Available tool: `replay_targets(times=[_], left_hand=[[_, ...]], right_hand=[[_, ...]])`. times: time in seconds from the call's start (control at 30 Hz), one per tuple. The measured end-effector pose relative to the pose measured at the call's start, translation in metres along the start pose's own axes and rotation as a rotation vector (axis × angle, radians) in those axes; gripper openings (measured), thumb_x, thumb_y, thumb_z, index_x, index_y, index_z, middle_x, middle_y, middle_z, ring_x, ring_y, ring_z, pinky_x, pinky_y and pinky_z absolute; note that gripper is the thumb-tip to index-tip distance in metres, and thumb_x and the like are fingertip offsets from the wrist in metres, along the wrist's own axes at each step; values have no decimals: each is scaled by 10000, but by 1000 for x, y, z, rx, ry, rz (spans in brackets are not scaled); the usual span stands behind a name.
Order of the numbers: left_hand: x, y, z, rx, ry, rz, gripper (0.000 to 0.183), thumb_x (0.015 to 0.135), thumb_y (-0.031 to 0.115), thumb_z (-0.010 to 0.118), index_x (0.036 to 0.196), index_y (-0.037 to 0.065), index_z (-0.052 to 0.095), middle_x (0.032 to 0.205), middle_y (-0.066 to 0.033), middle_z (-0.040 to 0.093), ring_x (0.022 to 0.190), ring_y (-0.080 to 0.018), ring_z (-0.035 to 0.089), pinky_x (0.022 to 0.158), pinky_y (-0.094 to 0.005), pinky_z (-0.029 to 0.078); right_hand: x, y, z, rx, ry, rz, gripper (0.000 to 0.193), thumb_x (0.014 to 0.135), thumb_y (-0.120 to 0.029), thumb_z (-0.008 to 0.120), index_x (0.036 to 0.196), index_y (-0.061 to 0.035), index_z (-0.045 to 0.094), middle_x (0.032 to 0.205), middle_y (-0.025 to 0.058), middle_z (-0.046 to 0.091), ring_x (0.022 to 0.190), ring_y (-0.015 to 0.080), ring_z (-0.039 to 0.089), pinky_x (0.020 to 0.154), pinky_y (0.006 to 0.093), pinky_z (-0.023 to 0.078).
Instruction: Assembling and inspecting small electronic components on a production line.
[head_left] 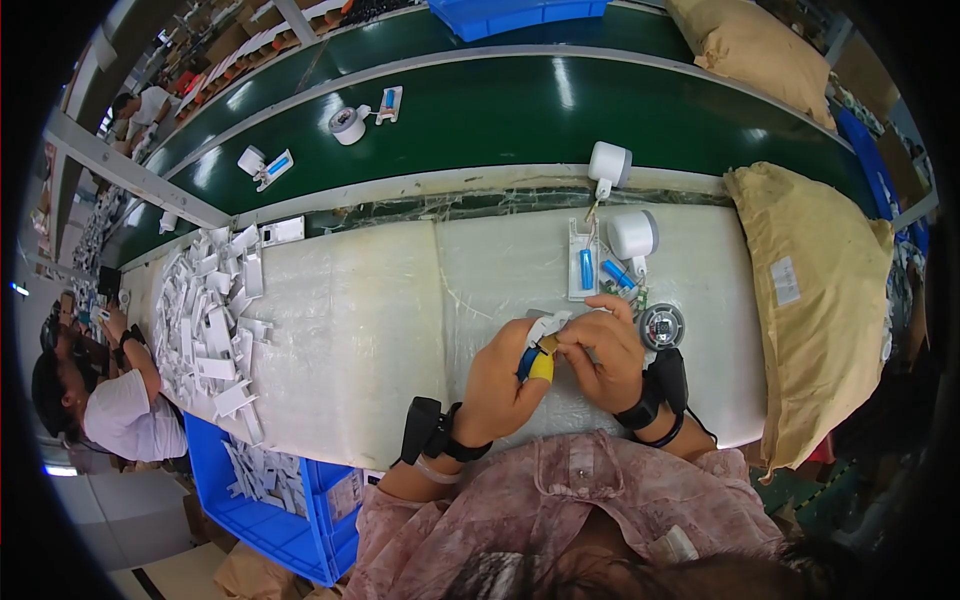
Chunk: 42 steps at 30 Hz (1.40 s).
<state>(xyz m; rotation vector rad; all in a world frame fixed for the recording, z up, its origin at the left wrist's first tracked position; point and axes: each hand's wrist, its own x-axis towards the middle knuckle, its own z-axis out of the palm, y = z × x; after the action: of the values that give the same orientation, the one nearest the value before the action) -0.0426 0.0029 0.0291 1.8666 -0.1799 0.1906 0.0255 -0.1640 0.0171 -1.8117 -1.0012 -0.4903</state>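
My left hand (505, 372) is closed around a small yellow-and-blue object (540, 366) whose kind I cannot make out. A white piece (548, 324) sticks up from the same grip. Against it, my right hand (606, 352) pinches with thumb and forefinger; what lies between those fingertips is too small to tell. Just beyond my hands lies a white plastic housing (573, 282) with a blue cylindrical battery (587, 268) in it. Beside it are another blue battery (616, 272) and a white round lamp head (631, 235). A grey round part (661, 327) rests by my right wrist.
White plastic pieces (215, 310) are heaped on the table's left; a blue crate (325, 540) below holds more. A brown sack (815, 310) covers the right end. Another white lamp head (608, 163) sits at the green conveyor's (480, 115) edge. A co-worker (130, 405) sits far left.
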Motion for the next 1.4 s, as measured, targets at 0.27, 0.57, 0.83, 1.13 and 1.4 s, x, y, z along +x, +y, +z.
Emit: replay_targets(times=[0.27,0.57,0.83,1.13,1.4], left_hand=[[-4,-5,2,-249,-43,-187,399,890,115,580,1257,-19,499,1038,-189,625,924,-307,638,817,-356,494],[-7,-11,8,-184,9,-223,364,918,84,571,1261,-21,509,1092,-193,619,960,-329,636,845,-354,496],[-7,-16,13,-139,78,-61,280,980,142,535,1207,-22,546,746,-8,567,591,-60,502,533,-217,417],[-3,-9,12,-89,105,-52,244,978,125,515,1150,-30,593,709,-22,580,584,-65,504,530,-220,412],[6,-6,-4,-224,-3,-228,237,999,110,447,1139,-5,600,745,-31,592,586,-81,520,524,-230,423]], right_hand=[[4,-3,-3,-39,-8,-11,217,741,21,737,921,-56,643,839,42,668,761,209,635,918,468,449],[6,-3,-7,-65,-54,-44,251,691,29,752,899,-75,657,811,18,657,731,187,622,928,460,442],[4,-5,-4,-84,-49,-46,217,705,1,740,881,-84,647,814,6,650,739,178,617,924,441,431],[4,-7,-3,-53,-36,-52,269,680,49,729,904,-70,642,787,12,644,721,181,619,951,473,417],[3,-9,1,-160,-12,-52,244,718,-24,745,940,-65,652,858,25,654,783,191,628,953,465,410]])
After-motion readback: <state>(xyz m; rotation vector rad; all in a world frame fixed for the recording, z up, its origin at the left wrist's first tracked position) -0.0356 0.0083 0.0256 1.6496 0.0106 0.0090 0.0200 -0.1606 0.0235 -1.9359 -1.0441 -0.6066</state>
